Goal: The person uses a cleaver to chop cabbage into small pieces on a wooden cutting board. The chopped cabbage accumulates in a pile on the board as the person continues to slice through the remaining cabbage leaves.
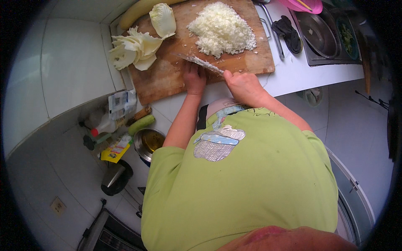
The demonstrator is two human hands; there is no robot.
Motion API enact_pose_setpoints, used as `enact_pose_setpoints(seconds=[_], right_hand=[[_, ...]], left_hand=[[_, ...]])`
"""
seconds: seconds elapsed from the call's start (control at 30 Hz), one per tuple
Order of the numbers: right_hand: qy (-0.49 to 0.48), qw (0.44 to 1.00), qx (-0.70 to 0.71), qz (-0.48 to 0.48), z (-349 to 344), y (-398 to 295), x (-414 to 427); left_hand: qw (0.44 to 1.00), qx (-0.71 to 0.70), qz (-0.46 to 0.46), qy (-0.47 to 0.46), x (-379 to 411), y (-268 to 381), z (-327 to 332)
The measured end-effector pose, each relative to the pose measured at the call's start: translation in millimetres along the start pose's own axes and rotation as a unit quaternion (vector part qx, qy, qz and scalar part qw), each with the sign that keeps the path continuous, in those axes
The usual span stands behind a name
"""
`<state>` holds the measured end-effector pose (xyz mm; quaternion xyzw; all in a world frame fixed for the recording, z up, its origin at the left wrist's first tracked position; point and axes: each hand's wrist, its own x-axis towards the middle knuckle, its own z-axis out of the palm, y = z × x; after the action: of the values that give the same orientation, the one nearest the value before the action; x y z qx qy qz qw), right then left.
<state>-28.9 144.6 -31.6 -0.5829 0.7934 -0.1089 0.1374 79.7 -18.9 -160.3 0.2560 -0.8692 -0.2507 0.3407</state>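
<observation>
My right hand [245, 87] grips the handle end of a kitchen knife [204, 63], seen nearly edge-on. White bits cling to the knife's blade, which slants up and left across a wooden cutting board [169, 77]. Close under the blade, my left hand [194, 80] is at the board's near part; its fingertips are partly hidden, so I cannot tell whether it holds anything. Beyond the knife lies a heap of finely chopped pale cabbage [224, 29]. Several loose napa cabbage leaves [138, 48] overlap at the board's left edge, and a small piece of napa cabbage [163, 20] lies behind them.
A long pale gourd [138, 12] lies along the back left. Right of the board are a metal utensil [276, 37], a dark cloth [287, 33] and a sink [314, 62] holding a metal basin [317, 34]. At left stand a metal pot [138, 146] and a green squash-like vegetable [142, 124].
</observation>
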Motion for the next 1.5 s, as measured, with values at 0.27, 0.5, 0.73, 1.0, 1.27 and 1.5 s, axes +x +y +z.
enact_pose_setpoints(seconds=[0.27, 0.5, 0.73, 1.0, 1.27, 1.5], right_hand=[[-0.045, 0.998, 0.024, 0.022, -5.2, -6.6, 19.2], [0.021, 0.996, 0.067, 0.051, 29.9, 11.4, 17.9], [-0.038, 0.999, 0.014, 0.029, -5.3, -3.8, 7.6], [0.002, 0.998, 0.041, 0.047, 31.4, 2.8, 24.2], [-0.045, 0.998, 0.025, 0.042, 0.0, -3.9, 10.0], [-0.014, 0.997, 0.03, 0.062, 29.5, -1.3, 26.7]], left_hand=[[1.0, 0.019, -0.003, 0.007, -4.2, -2.6, 4.0], [0.999, 0.005, -0.021, -0.024, -8.3, -8.0, 1.9], [0.999, 0.026, 0.003, 0.025, -4.5, -1.3, 3.7], [1.0, 0.009, 0.008, 0.015, -5.1, -3.9, 2.9], [1.0, 0.01, -0.026, 0.006, -10.2, -2.5, 2.6], [1.0, 0.016, -0.02, -0.013, -11.9, -8.9, 2.5]])
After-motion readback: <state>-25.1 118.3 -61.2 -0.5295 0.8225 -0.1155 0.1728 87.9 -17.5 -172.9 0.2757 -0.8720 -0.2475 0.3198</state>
